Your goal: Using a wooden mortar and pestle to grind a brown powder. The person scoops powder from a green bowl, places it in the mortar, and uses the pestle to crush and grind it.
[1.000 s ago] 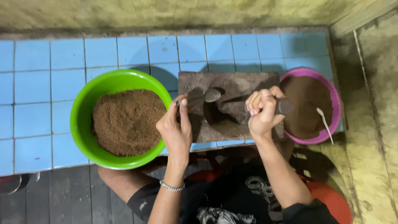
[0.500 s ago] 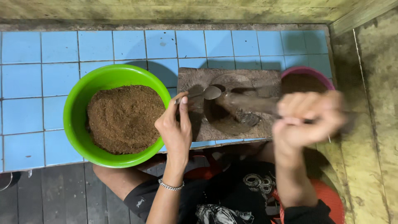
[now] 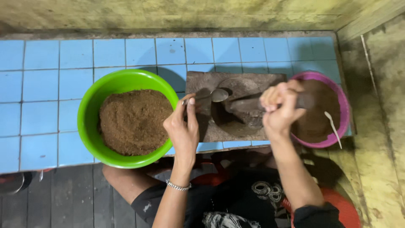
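A brown stone slab [image 3: 236, 105] with a hollow in its middle lies on the blue tiled ledge [image 3: 63, 76]. My left hand [image 3: 182, 128] pinches the handle of a metal spoon [image 3: 213, 96], whose bowl rests over the slab's hollow. My right hand [image 3: 279, 107] is closed around a dark stone roller [image 3: 253, 103] lying across the slab toward the pink bowl. A green bowl [image 3: 90, 101] full of brown powder sits to the left of the slab. A pink bowl [image 3: 341, 103] with brown powder and a white spoon [image 3: 333, 124] stands to the right.
A stained wall runs behind the ledge and down the right side. Below the ledge lies a dark plank floor [image 3: 63, 194], with a metal object [image 3: 12, 181] at the far left. My knees and dark shirt fill the bottom centre.
My right hand swung out to the right over the pink bowl, then came back onto the roller on the slab. My left hand kept the spoon in place.
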